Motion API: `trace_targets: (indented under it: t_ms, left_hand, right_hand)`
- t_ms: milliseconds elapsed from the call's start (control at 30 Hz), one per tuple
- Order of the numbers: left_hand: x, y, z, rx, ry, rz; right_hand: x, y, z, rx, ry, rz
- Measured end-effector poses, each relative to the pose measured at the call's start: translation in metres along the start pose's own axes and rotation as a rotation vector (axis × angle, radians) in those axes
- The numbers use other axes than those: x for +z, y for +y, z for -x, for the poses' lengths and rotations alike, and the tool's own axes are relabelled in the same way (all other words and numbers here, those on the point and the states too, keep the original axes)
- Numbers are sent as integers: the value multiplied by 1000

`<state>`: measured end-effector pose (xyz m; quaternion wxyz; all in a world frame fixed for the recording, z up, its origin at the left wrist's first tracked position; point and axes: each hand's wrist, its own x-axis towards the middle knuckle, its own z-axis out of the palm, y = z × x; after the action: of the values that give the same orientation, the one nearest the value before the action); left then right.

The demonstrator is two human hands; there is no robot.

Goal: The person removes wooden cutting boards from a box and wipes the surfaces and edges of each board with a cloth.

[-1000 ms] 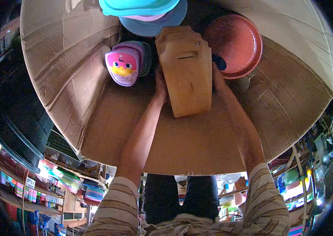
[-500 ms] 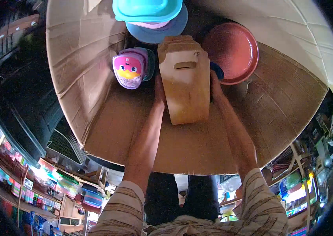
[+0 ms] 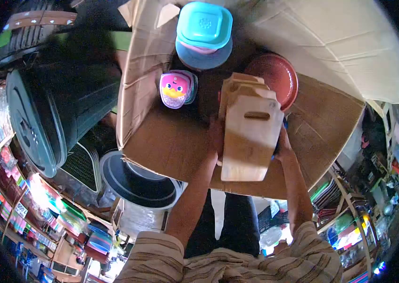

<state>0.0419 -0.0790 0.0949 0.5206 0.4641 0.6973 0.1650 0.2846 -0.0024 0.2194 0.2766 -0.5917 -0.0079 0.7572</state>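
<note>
A stack of wooden cutting boards (image 3: 251,141), the top one with a slot handle, is held upright between my two hands over a large cardboard box (image 3: 322,127). My left hand (image 3: 215,137) is pressed on the left side of the stack, its fingers mostly hidden behind the wood. On the opposite side my right hand (image 3: 282,144) grips the edge, with something dark blue beside it. Behind the boards lies a round reddish basin (image 3: 282,78), partly covered by them.
Inside the box stand turquoise lidded containers (image 3: 204,26) and pink duck-faced items (image 3: 175,89). Left of it are a dark lidded bin (image 3: 34,122) and a round black tub (image 3: 138,184). Shelves of goods (image 3: 34,212) line the lower left.
Both hands have brought the cutting boards toward my body and to the right, near the box's front edge. The view has shifted, showing more of the tub and bin on the left.
</note>
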Motion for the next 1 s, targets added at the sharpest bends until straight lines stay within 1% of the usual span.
trace_targets:
  t_ms: [33, 67, 100, 133, 167, 233, 267, 300, 333, 367, 400, 433, 467, 500, 533, 600, 633, 700, 733, 767, 833, 867, 900, 967, 1000]
  left_hand:
    - [15, -1, 18, 12, 12, 3]
    - [43, -12, 35, 27, 98, 76]
    - [54, -14, 49, 44, 183, 148]
    - [40, 6, 62, 60, 197, 151]
    - [27, 26, 76, -8, 156, 283]
    - [-18, 90, 107, -134, 68, 554]
    - [-39, 117, 124, -195, 21, 689]
    - [-53, 131, 139, -251, -25, 825]
    - [-58, 134, 156, -225, -5, 832]
    - [-61, 133, 175, -124, 18, 783]
    - [-64, 134, 193, -25, 41, 732]
    - [-75, 144, 209, -4, 66, 737]
    - [-90, 159, 227, -136, 45, 894]
    - [-103, 168, 245, -263, 25, 1052]
    - [-107, 163, 267, -233, 67, 1065]
    - [-111, 147, 306, 131, 151, 655]
    - [-126, 158, 318, 148, 217, 657]
    - [-155, 183, 355, 42, 133, 706]
    - [-146, 172, 368, 194, 337, 186]
    - [-156, 175, 379, 166, 422, 189]
    - [-174, 197, 413, 62, 333, 664]
    - [-195, 223, 435, -26, 320, 803]
    - [-201, 237, 450, -24, 393, 817]
    - [-197, 257, 470, -176, 539, 1211]
    - [-142, 201, 446, 74, 578, 1198]
  right_hand:
    - [1, -8, 20, 45, 12, 14]
    - [3, -15, 40, 90, 24, 27]
    - [5, -20, 59, 75, 11, 33]
    - [8, -26, 79, 129, 49, -29]
    - [8, -29, 99, 185, 84, -90]
    - [-3, -26, 128, 147, 38, -25]
    - [-27, -12, 138, 122, 67, 47]
    - [-57, 0, 143, 95, 92, 120]
    - [-81, 5, 154, 76, 70, 136]
    - [-104, 7, 165, 309, -330, -239]
    - [-109, 1, 171, 554, -727, -610]
    - [-70, -28, 198, 556, -747, -583]
    - [-19, -37, 245, 421, -308, -33]
    - [56, -44, 282, 230, 135, 497]
    - [63, -39, 286, 211, 100, 530]
    - [91, -31, 291, 148, 5, 564]
    - [107, -28, 293, 121, -48, 585]
    - [142, -17, 295, 85, -172, 637]
    - [163, -9, 295, 79, -240, 670]
    - [182, 3, 297, 82, -313, 705]
    - [212, 26, 304, 104, -452, 772]
    - [222, 34, 311, 117, -510, 803]
    - [231, 40, 317, 120, -568, 828]
    - [238, 44, 330, 109, -664, 875]
    - [238, 43, 339, 102, -702, 895]
